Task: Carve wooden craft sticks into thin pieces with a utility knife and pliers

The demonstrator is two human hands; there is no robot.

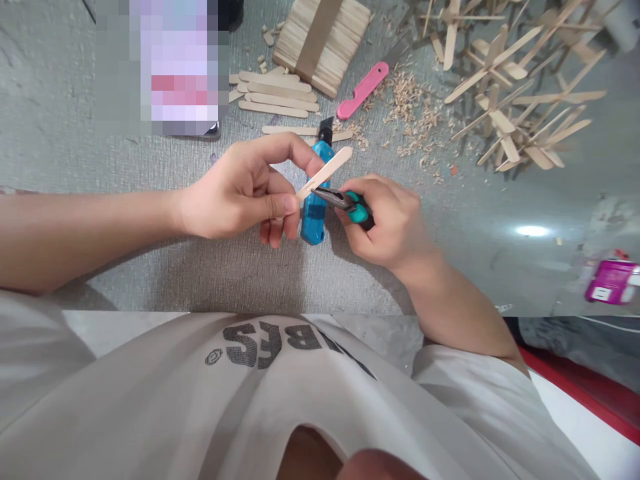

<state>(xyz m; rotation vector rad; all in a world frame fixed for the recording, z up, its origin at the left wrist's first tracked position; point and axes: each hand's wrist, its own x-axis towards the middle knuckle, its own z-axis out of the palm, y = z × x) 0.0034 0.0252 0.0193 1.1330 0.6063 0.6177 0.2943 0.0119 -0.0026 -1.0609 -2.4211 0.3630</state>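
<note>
From where I stand, the blue cutter [314, 223] is the thing to go by: it lies on the table [200, 280] with its blade end pointing away from the person, and the stick [333, 168] is held slanting above it. The left hand [250, 183], just left of the cutter, is partly closed, pinching the stick's near end between thumb and fingers; its index finger reaches out along the stick, and the others curl loosely. The right hand [387, 217], just right of the cutter, is wrapped round the handles of the pliers [345, 200], whose nose meets the stick above the cutter, at a small nick in the wood. I can't tell how hard the jaws bite. Beyond the cutter and leftward lie loose sticks [277, 97]; farther beyond is a banded bundle [340, 47]. The pink knife [361, 92] rests beyond the cutter, slightly to its right, with shavings [413, 107] scattered beside it. Well to the cutter's right and beyond stand sticks joined into crosses [500, 67], and far right of it lies a purple pack [613, 281].
</note>
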